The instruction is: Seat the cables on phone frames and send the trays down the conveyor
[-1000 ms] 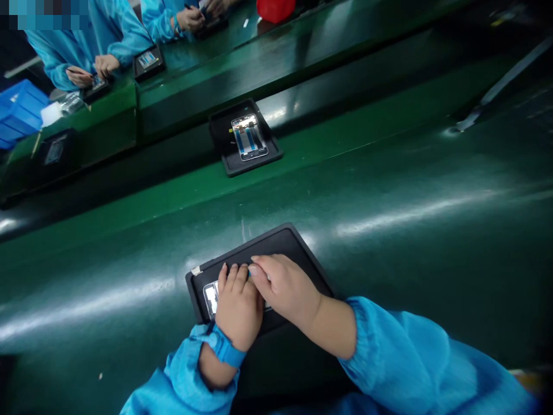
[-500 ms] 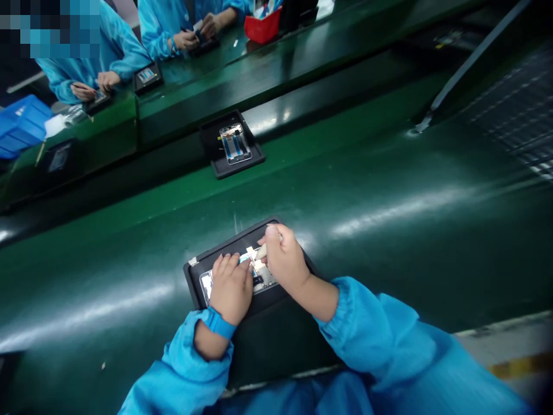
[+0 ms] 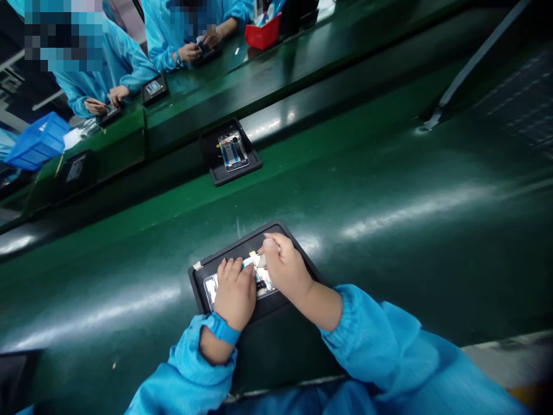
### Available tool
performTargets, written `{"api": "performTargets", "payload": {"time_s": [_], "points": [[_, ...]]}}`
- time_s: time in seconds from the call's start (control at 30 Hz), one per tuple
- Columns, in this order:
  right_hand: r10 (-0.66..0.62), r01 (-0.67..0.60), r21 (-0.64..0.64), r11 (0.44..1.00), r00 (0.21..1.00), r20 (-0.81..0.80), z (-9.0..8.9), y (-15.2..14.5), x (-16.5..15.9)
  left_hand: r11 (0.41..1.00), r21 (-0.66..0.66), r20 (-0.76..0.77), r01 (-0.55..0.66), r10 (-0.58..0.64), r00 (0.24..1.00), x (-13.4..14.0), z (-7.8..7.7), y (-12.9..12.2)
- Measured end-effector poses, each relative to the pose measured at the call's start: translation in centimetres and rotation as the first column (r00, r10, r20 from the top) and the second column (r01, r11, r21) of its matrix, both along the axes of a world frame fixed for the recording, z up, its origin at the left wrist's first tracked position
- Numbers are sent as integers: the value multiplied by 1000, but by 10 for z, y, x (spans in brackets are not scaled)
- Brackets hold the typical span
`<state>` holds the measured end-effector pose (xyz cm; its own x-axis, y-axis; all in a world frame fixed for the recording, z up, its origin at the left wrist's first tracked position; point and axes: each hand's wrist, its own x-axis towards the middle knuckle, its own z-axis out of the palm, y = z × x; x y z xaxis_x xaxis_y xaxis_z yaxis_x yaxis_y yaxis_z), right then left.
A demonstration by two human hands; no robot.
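A phone frame with exposed inner parts [image 3: 210,286] lies in a black tray [image 3: 233,248] in front of me. My left hand [image 3: 235,294] rests over the middle of the frame, palm down, its fingers laid flat and holding nothing. From the right, my right hand [image 3: 285,266] pinches a pale, blunt-tipped tool [image 3: 262,261] between thumb and fingers. The tool's tip is down at the frame's upper edge, beside a small yellow tab [image 3: 253,253]. My fingers cover much of the tool and the centre of the frame.
Another black tray with an open phone [image 3: 234,151] sits farther up the green bench [image 3: 389,190]. Across from me, two people in blue sleeves handle small parts. A blue bin [image 3: 38,144] and a red bin [image 3: 263,33] stand there. A metal bar [image 3: 470,69] slants at right.
The whole view has shifted slightly, so the scene sits a little lower and more to the right. Both hands keep nearly the same places on the phone frame.
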<state>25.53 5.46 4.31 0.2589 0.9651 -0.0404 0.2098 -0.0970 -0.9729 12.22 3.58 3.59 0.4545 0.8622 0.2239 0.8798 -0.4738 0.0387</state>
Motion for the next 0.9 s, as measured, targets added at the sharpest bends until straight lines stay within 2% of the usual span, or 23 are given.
{"api": "performTargets", "payload": {"time_s": [0.2, 0.33, 0.43, 0.57, 0.63, 0.67, 0.73, 0.83, 0.9], "points": [[71, -85, 107, 991, 990, 124, 2, -1, 0, 1000, -5, -7, 14, -14, 1000, 0, 1, 0], [95, -171, 253, 952, 953, 286, 5, -1, 0, 1000, -24, -1, 9, -9, 1000, 1, 3, -1], [122, -288, 305, 908, 876, 466, 9, 0, -2, 998, -58, 18, 6, -5, 1000, 0, 1, -1], [195, -456, 246, 855, 724, 662, 13, 0, -11, 998, -44, 55, 38, -36, 998, -3, -3, -2], [208, -489, 229, 842, 685, 698, 12, 0, -14, 998, -20, 61, 57, -56, 997, -4, -4, -2], [205, -485, 234, 843, 690, 694, 12, 0, -14, 998, -14, 61, 62, -61, 996, -4, -4, -1], [179, -410, 246, 878, 759, 625, 10, 2, -13, 998, -15, 59, 55, -54, 997, -3, -3, 0], [105, -173, 151, 973, 920, 378, 6, 3, -6, 1000, -2, 50, 25, -25, 998, 0, -2, 1], [26, -41, 66, 997, 975, 220, 3, 3, -1, 1000, 12, 58, 5, -6, 998, 1, -1, 1]]}}
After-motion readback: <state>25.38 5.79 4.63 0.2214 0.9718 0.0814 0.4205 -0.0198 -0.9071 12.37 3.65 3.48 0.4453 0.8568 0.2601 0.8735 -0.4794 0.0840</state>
